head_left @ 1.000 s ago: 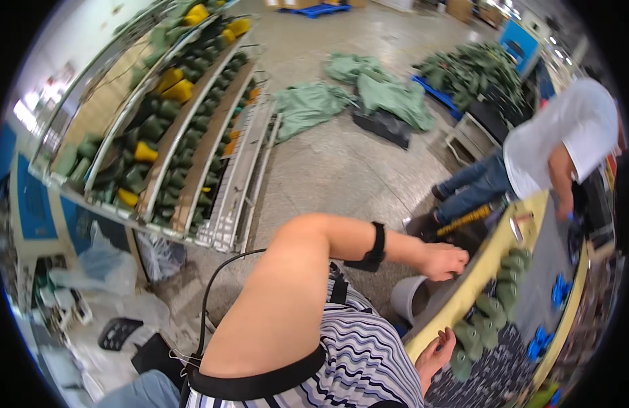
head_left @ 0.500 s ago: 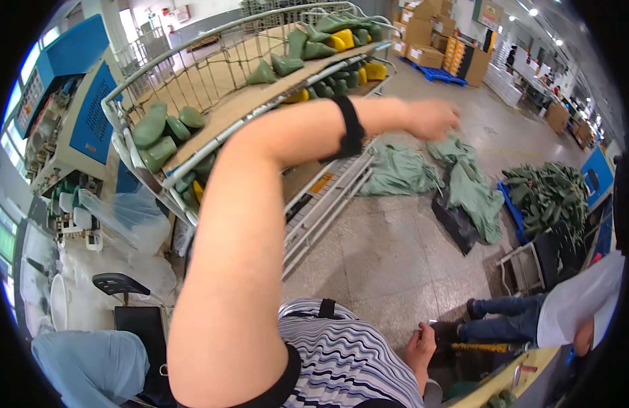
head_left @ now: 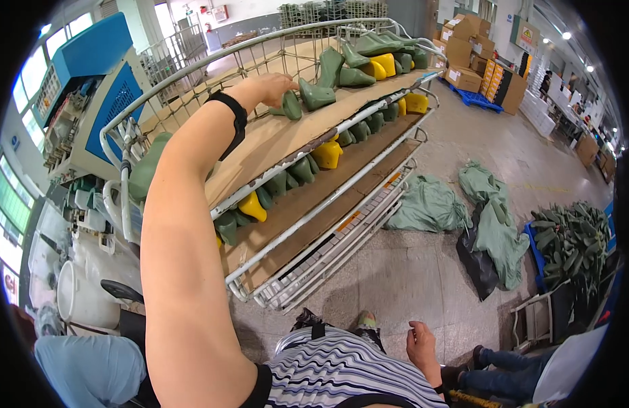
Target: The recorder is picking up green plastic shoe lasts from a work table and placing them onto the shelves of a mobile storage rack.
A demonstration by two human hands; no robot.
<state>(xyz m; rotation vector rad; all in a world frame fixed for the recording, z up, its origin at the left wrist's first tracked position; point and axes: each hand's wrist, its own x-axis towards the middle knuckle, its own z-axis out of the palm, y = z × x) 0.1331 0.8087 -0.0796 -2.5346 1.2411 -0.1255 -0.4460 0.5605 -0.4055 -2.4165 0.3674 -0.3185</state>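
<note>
My left hand [head_left: 270,89] reaches over the top shelf of the cart, its fingers closed around a green shoe last [head_left: 290,107]. Right beside that last, another green last [head_left: 317,95] lies on the brown board. More green lasts and a yellow one [head_left: 383,66] crowd the shelf's far right end. A black band circles my left forearm. My right hand [head_left: 422,341] is low in front of my striped top, over the floor, fingers loosely bent and apart, with nothing visible in it.
The wheeled metal cart [head_left: 273,178] has lower shelves with green and yellow lasts. A blue machine [head_left: 117,102] stands left. Green sacks [head_left: 430,204] lie on the floor, beside a blue crate [head_left: 534,251] of dark green pieces. People sit at lower left and right.
My left hand has swung left from the cart's right side and taken hold of a green last on the top shelf. The view has shifted, showing more of the lower shelves.
</note>
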